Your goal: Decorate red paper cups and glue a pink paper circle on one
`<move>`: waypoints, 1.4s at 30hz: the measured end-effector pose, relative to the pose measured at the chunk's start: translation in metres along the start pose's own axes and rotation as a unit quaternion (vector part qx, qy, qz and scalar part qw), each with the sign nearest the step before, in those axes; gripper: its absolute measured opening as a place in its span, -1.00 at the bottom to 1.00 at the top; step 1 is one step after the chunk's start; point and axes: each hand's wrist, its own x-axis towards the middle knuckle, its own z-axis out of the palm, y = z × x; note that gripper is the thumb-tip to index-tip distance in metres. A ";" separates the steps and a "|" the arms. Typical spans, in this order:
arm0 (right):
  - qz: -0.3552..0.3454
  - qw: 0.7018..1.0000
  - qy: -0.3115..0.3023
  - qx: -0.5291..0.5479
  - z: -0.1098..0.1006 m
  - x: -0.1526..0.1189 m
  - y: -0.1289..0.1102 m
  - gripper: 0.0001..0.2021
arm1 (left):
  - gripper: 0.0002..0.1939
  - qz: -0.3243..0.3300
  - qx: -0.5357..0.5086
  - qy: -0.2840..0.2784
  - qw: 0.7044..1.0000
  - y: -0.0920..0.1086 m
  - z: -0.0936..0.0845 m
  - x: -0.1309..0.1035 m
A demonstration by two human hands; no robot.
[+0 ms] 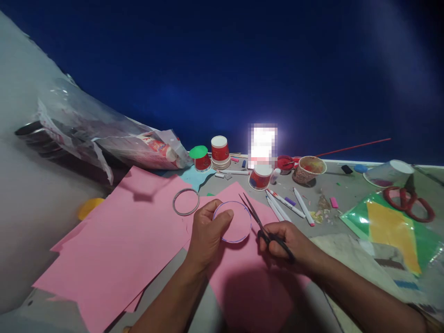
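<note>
My left hand (pixel 207 232) pinches a pink paper disc (pixel 236 224) with a blue pen outline, holding it just above a pink sheet (pixel 249 282). My right hand (pixel 287 243) grips small black scissors (pixel 258 219); their blades are slightly apart and point up-left beside the disc's right edge. A grey ring (pixel 186 202) lies on the big pink sheet (pixel 121 240) to the left of my left hand.
Red paper cups (pixel 220 150), a green-lidded cup (pixel 200 157), a patterned bowl (pixel 308 170) and several markers (pixel 287 203) crowd the far table. Red-handled scissors (pixel 409 203) lie over green and yellow sheets (pixel 388 226) at right. A plastic bag (pixel 104 134) sits at left.
</note>
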 end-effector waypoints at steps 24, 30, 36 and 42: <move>-0.004 0.999 0.010 -0.032 -0.004 0.001 0.002 -0.35 | -0.70 -0.006 0.026 -0.009 1.000 0.003 -0.002 0.000; 0.010 0.999 0.019 -0.024 -0.003 0.002 0.003 -0.34 | -0.69 -0.012 0.024 -0.003 1.000 0.004 -0.001 -0.001; 0.011 1.000 0.020 -0.010 -0.004 0.002 0.003 -0.34 | -0.68 -0.013 -0.004 -0.011 1.000 0.008 0.001 -0.002; -0.006 0.999 0.033 0.002 -0.005 0.005 0.005 -0.42 | -0.68 -0.031 -0.054 -0.015 0.998 0.002 0.005 -0.001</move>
